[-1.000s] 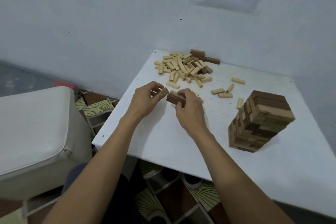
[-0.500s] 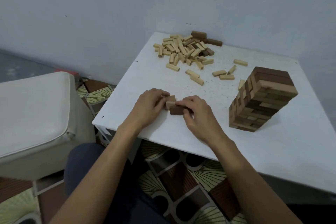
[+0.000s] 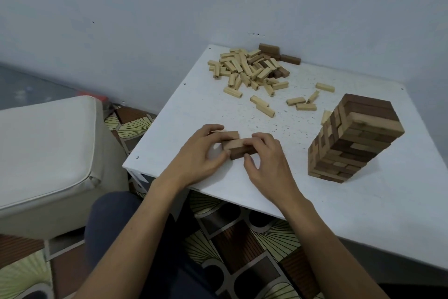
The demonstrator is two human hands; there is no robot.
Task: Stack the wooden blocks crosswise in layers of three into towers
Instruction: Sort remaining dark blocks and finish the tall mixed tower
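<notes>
- Near the front-left edge of the white table (image 3: 363,213): three blocks (image 3: 234,144) lie flat side by side, touching, a light one between two dark.
- Over their left ends, left hand (image 3: 194,155) has fingers curled and thumb against the near block.
- At the right ends, right hand (image 3: 266,160) pinches the row, fingertips on top and thumb on the near side.
- Well apart to the right stands the tower (image 3: 351,138); the loose pile (image 3: 249,68) lies at the far edge.

Gap between pile (image 3: 249,68) and tower (image 3: 351,138); stray blocks (image 3: 300,102) lie across it.

Fingers (image 3: 261,139) cover both ends of the three side-by-side blocks (image 3: 234,144).
</notes>
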